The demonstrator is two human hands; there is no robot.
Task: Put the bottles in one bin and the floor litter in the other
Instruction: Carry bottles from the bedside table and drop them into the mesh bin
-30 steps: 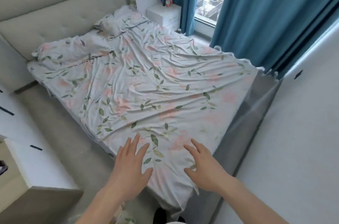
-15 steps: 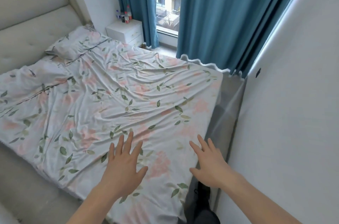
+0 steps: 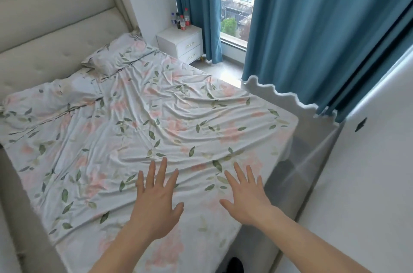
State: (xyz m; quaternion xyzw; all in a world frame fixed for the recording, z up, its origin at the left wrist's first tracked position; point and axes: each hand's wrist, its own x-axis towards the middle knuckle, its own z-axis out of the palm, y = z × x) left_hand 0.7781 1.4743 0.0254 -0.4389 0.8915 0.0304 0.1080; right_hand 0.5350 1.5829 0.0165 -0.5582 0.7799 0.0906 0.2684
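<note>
While two hands hover, four bottles stand.

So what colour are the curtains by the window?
Teal blue curtains, plain, shown in the head view.

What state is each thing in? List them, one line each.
left hand: open, fingers spread, holding nothing, over the bed.
right hand: open, fingers spread, holding nothing.
bottles: upright, clustered on the nightstand, not yet collected.
nightstand: both drawers closed.
curtains: parted, window showing between them.
bedsheet: spread out, wrinkled.
pillow: lying at the headboard end.
</note>
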